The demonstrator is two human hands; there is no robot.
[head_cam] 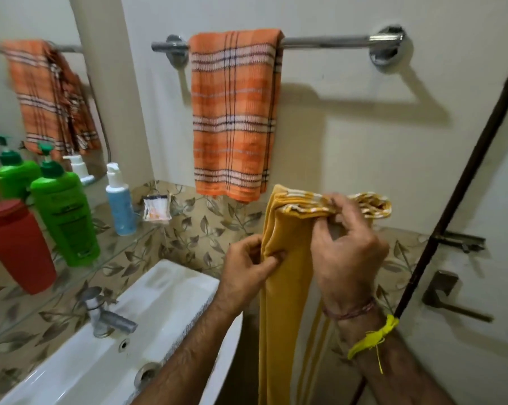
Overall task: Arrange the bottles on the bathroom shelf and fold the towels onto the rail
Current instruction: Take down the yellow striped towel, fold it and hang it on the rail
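While the yellow towel (287,276) hangs with its long axis running straight down, its folded top edge runs sideways toward the right, below the rail (325,41). It is mustard yellow with thin white stripes along the top hem and pale lines down its right side, and it is gathered into a narrow strip several layers thick. The right hand (346,238) pinches the striped top edge with curled fingers, the bunched end sticking out past the knuckles. The left hand (246,264) grips the left edge of the strip a little lower, thumb and fingers closed on the cloth. Both hands hold the towel in the air, just right of the sink (159,293) and below the orange towel (233,112).

That orange checked towel is draped over the left part of the rail, long axis vertical, crossed by white and dark bands; the right part of the rail is bare. On the glass shelf (121,249) at left stand a red bottle (17,244), a green pump bottle (65,214) and a blue bottle (119,200) with a white cap, all upright, with a small packet (157,209) leaning near the wall. A mirror (27,97) above the shelf reflects the orange towel.
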